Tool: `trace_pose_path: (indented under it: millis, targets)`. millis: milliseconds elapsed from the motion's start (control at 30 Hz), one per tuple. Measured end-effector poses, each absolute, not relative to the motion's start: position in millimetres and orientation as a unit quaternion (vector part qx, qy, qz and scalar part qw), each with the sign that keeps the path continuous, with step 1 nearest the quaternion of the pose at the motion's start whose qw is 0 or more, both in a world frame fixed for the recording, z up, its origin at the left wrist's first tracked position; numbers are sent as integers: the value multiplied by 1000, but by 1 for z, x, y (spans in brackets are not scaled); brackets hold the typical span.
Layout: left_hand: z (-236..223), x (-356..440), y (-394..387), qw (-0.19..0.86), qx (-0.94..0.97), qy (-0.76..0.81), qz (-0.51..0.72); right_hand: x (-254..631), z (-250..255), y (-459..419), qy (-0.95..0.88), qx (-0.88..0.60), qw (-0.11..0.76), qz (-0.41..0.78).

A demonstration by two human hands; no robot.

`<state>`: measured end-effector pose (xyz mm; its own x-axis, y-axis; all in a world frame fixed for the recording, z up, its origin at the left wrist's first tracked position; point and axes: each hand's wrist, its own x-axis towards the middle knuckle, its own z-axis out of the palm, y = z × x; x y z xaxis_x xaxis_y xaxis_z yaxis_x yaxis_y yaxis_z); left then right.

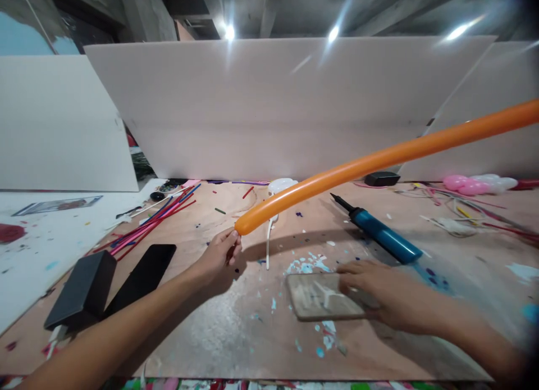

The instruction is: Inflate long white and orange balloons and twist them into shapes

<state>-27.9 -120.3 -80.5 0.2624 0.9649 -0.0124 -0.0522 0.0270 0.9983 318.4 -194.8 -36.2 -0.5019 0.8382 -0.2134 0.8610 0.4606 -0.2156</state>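
Risking Slippage

Pinching orange balloon (337, 175) by one end above worktop (214, 328) with left hand (222, 248), slanting toward right edge; possibly losing air by loosening. Overlapping grey slab (311, 297) with right hand (379, 290), blurring too much to tell gripping.

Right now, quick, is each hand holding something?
Left hand: closed, pinching the end of the orange balloon.
Right hand: at the right end of the flat rectangular thing; blurred, whether it grips cannot be told.

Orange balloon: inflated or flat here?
Inflated: the orange balloon is a smooth, rounded tube, pinched at one end by the left hand and running out past the picture's right edge.
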Motion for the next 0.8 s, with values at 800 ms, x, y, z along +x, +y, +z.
trace_pose_path:
  millis: [800]
  targets:
    - [-103,-16,-112,605,532,388,448,278,-24,-178,826,515,47,-223]
